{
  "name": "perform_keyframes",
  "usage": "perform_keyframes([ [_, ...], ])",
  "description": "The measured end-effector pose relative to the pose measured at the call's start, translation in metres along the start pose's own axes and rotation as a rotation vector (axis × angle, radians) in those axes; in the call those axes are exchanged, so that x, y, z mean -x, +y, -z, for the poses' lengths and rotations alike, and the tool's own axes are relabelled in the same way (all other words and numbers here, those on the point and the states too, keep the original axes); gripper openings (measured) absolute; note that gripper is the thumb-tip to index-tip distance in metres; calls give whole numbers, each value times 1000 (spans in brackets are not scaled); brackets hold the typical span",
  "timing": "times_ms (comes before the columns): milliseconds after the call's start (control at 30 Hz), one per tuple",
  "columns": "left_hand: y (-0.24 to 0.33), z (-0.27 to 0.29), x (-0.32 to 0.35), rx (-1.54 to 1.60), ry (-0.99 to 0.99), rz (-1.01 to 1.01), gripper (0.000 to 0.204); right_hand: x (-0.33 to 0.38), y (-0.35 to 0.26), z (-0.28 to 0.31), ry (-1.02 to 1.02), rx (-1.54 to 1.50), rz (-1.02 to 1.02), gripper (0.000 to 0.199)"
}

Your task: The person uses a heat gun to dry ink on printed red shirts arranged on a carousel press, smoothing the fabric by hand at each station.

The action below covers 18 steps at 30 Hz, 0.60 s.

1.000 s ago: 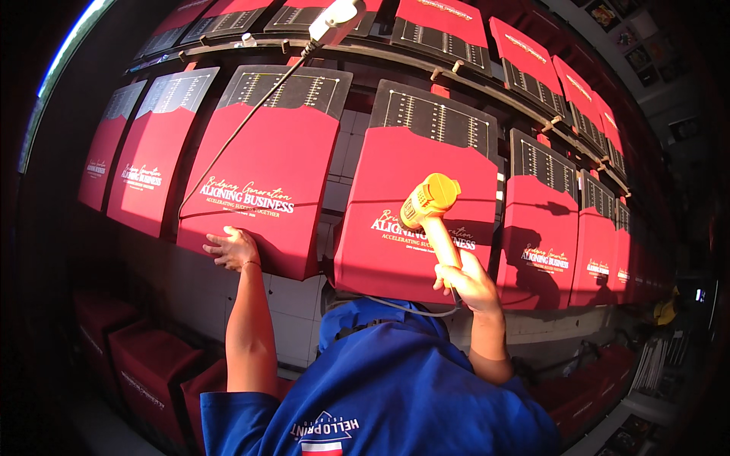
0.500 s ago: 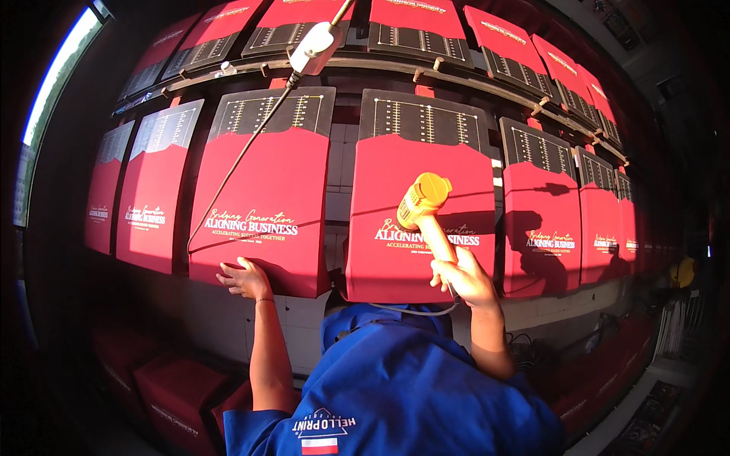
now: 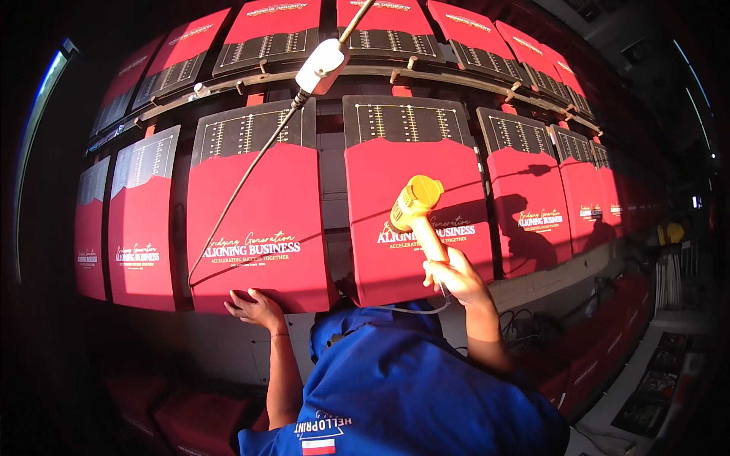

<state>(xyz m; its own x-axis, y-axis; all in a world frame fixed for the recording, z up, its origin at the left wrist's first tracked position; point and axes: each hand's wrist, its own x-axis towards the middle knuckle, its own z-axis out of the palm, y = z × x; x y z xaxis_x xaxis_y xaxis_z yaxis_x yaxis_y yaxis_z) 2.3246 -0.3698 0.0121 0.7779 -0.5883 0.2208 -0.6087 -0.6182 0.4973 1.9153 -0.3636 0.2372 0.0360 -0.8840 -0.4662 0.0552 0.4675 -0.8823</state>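
In my right hand point(image 3: 461, 277) is a yellow heat gun point(image 3: 416, 204), gripped by its handle, its head raised in front of a printed red fabric piece point(image 3: 411, 175). A thin cord runs down from the handle. This fabric is stretched over a black board point(image 3: 407, 118) with ruled scale lines. My left hand point(image 3: 257, 310) rests on the lower edge of the neighbouring red fabric point(image 3: 255, 197), fingers apart and laid against it. White and gold lettering is on both pieces; the heat gun covers part of it on the right one.
A white plug connector point(image 3: 322, 67) on a dark cable hangs in front of the left fabric. Above the boards runs a dark rail point(image 3: 365, 71) with pegs, and another row of red-covered boards point(image 3: 270, 19) beyond it. More red fabric point(image 3: 201, 418) shows in shadow below.
The view has shifted, so the boards sit lower and further left. My left hand has slid slightly right along the fabric's lower edge. The heat gun stays near the same lettering.
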Motion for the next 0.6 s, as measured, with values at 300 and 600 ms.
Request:
perform_keyframes([
  [300,3,5,1,48,29,-27,56,1,-2,-20,16,-8,1,18],
  [600,-15,-6,-1,14,59,-95,56,5,-6,-30,-35,21,-53,22],
])
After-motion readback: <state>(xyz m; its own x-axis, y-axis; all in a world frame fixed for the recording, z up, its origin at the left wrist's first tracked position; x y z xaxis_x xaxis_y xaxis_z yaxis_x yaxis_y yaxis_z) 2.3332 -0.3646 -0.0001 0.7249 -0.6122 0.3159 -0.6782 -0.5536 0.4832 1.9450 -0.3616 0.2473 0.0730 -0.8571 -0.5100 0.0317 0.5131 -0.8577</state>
